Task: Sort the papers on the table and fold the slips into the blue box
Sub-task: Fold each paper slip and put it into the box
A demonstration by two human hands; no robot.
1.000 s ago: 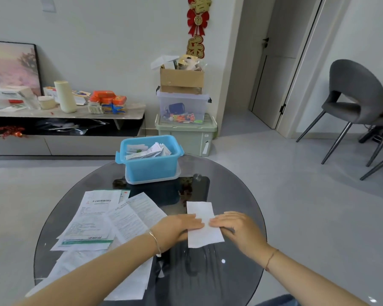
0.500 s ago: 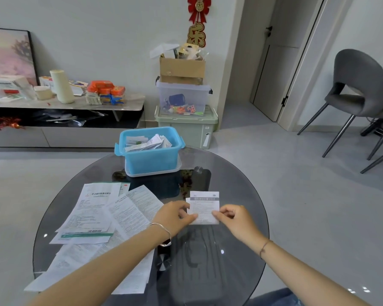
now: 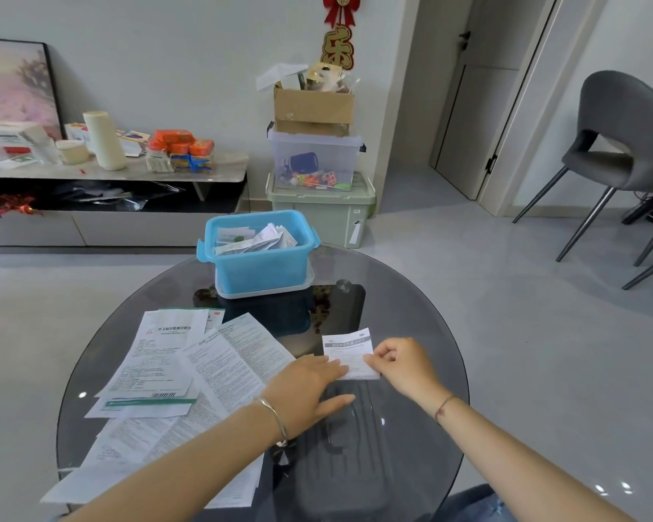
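glass table (image 3: 411, 314): right hand (image 3: 400, 365) pinches slip (image 3: 349, 348), left hand (image 3: 310, 389) presses it.

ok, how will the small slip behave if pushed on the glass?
Probably floppy: the slip is thin paper, far edge looks lifted. Likely slides easily on the smooth glass table unless the left hand pins it. Seems light: the right hand just pinches its edge.

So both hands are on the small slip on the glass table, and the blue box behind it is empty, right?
Not quite. The head view shows the blue box holding folded papers. The rest stands: the left hand and right hand are both on the slip on the glass table.
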